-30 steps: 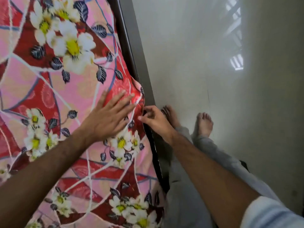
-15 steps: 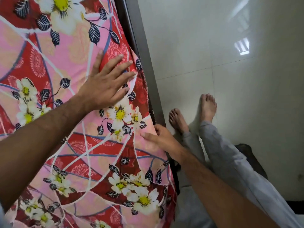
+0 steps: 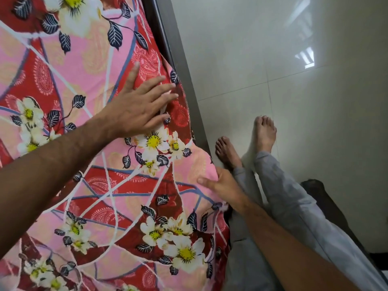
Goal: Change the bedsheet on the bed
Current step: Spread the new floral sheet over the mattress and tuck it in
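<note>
My right hand (image 3: 223, 186) has slid nearer along the bedsheet (image 3: 100, 185) edge — thumb on top, fingers seemingly tucked under. Left hand (image 3: 136, 108) stays flat, fingers spread — sheet beneath.

Both of your forearms are bare right up to the bottom edge of the picture, with no sleeve, watch, band or ring showing on either. Your left hand (image 3: 138, 110) and your right hand (image 3: 223, 185) are ungloved, and the nails on your fingers (image 3: 161, 79) are short and plain. You are wearing loose, light grey trousers (image 3: 294, 198) of soft cloth, creased along the legs, with a stitched hem at each ankle. Your feet (image 3: 265, 131) are bare, with no socks or footwear, and the toenails are unpainted. Fine hair shows along the left forearm; the right one is too blurred to tell.
</note>
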